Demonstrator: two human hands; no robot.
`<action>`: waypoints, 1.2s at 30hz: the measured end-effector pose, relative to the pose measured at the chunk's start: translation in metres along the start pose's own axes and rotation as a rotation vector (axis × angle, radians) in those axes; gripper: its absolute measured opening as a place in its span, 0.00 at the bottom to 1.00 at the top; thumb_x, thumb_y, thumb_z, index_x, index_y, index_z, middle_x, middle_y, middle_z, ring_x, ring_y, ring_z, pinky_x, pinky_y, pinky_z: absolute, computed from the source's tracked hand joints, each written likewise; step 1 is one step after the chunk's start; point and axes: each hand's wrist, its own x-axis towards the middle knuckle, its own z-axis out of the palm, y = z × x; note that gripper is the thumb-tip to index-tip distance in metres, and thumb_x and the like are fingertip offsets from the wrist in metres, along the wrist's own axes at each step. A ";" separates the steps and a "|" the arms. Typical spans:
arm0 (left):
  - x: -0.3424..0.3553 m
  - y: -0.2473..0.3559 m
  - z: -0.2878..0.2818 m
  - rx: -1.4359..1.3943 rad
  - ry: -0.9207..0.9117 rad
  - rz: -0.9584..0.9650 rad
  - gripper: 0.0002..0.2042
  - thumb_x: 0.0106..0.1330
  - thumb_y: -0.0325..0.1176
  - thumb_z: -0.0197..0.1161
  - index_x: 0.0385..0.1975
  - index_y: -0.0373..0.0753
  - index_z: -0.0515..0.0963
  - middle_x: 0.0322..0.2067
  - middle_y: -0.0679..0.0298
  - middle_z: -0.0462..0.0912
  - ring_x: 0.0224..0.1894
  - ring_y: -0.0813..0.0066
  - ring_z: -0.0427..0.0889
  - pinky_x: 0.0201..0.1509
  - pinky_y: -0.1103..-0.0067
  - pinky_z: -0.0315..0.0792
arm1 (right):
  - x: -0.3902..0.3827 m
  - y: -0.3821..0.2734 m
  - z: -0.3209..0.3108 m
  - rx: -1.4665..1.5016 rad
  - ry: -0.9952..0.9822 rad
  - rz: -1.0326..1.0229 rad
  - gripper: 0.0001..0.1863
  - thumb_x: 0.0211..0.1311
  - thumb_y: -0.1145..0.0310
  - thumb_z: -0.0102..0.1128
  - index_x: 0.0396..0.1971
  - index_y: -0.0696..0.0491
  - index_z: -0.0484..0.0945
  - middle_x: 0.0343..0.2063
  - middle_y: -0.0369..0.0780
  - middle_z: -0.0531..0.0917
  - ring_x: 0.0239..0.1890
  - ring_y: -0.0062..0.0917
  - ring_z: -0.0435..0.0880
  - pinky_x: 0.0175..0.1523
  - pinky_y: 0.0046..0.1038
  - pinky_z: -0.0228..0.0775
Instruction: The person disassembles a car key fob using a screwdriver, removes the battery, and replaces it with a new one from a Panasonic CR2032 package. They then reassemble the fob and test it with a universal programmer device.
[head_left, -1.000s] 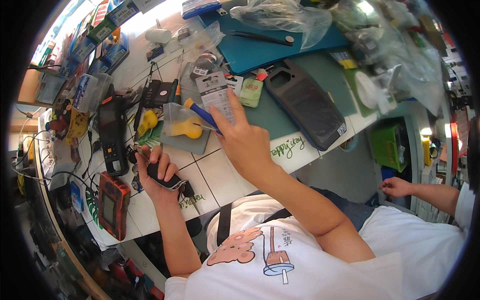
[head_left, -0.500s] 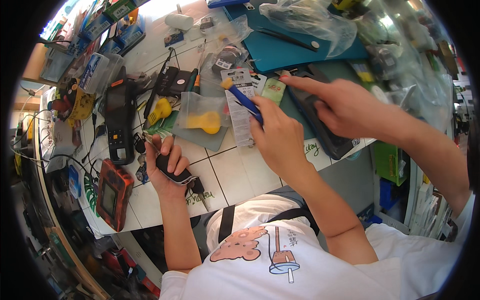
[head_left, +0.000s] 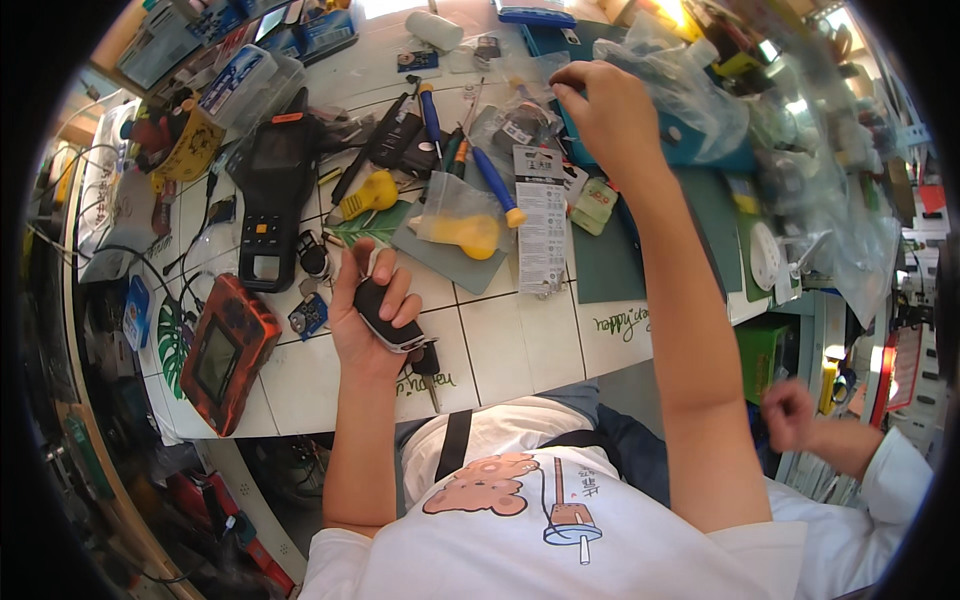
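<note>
A: Nearest you?
B: Your left hand (head_left: 368, 318) rests on the white tiled table (head_left: 520, 345), fingers wrapped around a black car key fob (head_left: 388, 316) with its metal blade pointing toward you.
A: Beyond that?
B: A yellow plastic pry tool in a clear bag (head_left: 466, 230), then a blue-handled screwdriver (head_left: 497, 187).
A: Far side?
B: Your right hand (head_left: 608, 112) reaches out, fingertips pinched narrow on a crumpled clear plastic bag (head_left: 690, 100).
</note>
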 end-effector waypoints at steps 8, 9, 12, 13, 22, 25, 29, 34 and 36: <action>-0.004 0.001 0.000 -0.041 0.031 0.017 0.13 0.69 0.40 0.47 0.43 0.39 0.73 0.25 0.66 0.66 0.18 0.80 0.60 0.19 0.83 0.59 | 0.042 -0.006 0.013 -0.595 -0.408 -0.047 0.13 0.54 0.60 0.57 0.36 0.49 0.79 0.36 0.45 0.82 0.38 0.38 0.82 0.40 0.37 0.74; -0.004 0.001 0.000 -0.039 0.030 0.010 0.13 0.69 0.40 0.47 0.43 0.40 0.73 0.24 0.66 0.66 0.18 0.80 0.60 0.19 0.83 0.59 | 0.044 -0.005 0.014 -0.542 -0.437 0.008 0.24 0.49 0.56 0.63 0.48 0.44 0.72 0.42 0.40 0.80 0.44 0.36 0.79 0.44 0.37 0.72; -0.006 0.000 0.003 -0.028 0.062 0.009 0.12 0.69 0.39 0.46 0.43 0.40 0.73 0.24 0.66 0.66 0.18 0.80 0.60 0.18 0.83 0.58 | 0.052 -0.003 0.018 -0.522 -0.512 0.033 0.23 0.51 0.54 0.61 0.48 0.45 0.73 0.43 0.41 0.79 0.44 0.36 0.79 0.46 0.37 0.71; -0.005 0.000 0.003 -0.027 0.064 0.009 0.12 0.69 0.39 0.46 0.42 0.40 0.73 0.24 0.66 0.66 0.18 0.80 0.60 0.18 0.83 0.58 | 0.055 0.003 0.019 -0.494 -0.501 0.000 0.23 0.52 0.54 0.59 0.48 0.44 0.73 0.42 0.41 0.80 0.43 0.36 0.79 0.46 0.37 0.71; -0.006 -0.004 0.002 -0.052 0.070 0.014 0.12 0.69 0.39 0.45 0.42 0.40 0.72 0.23 0.66 0.65 0.18 0.81 0.60 0.18 0.84 0.58 | 0.077 0.038 -0.036 -0.591 -0.054 0.070 0.16 0.55 0.54 0.55 0.42 0.43 0.78 0.32 0.42 0.83 0.36 0.36 0.82 0.41 0.38 0.74; -0.006 -0.001 0.005 -0.049 0.100 0.029 0.12 0.70 0.40 0.44 0.41 0.39 0.71 0.23 0.65 0.67 0.18 0.80 0.61 0.18 0.83 0.60 | 0.065 0.008 -0.022 -0.461 -0.268 -0.025 0.18 0.54 0.51 0.56 0.38 0.48 0.80 0.33 0.43 0.83 0.38 0.36 0.82 0.41 0.37 0.72; -0.003 -0.002 0.007 -0.058 0.090 0.030 0.14 0.70 0.42 0.43 0.42 0.39 0.70 0.23 0.65 0.68 0.17 0.79 0.61 0.18 0.83 0.60 | 0.055 -0.012 0.028 -0.465 -0.475 0.055 0.20 0.50 0.55 0.59 0.40 0.52 0.78 0.34 0.45 0.82 0.38 0.37 0.82 0.42 0.38 0.73; -0.002 0.002 0.005 -0.089 0.051 0.037 0.20 0.69 0.46 0.42 0.48 0.36 0.69 0.26 0.63 0.68 0.18 0.79 0.60 0.18 0.82 0.58 | 0.097 0.044 0.044 -0.207 -0.399 -0.061 0.22 0.49 0.49 0.59 0.26 0.57 0.81 0.21 0.45 0.81 0.27 0.32 0.82 0.36 0.33 0.72; -0.004 0.006 -0.001 -0.091 -0.006 0.058 0.22 0.69 0.47 0.42 0.50 0.35 0.67 0.29 0.61 0.70 0.17 0.79 0.60 0.18 0.82 0.58 | 0.069 -0.030 -0.027 0.099 0.030 -0.029 0.14 0.51 0.66 0.63 0.32 0.61 0.75 0.23 0.42 0.80 0.28 0.21 0.80 0.33 0.24 0.72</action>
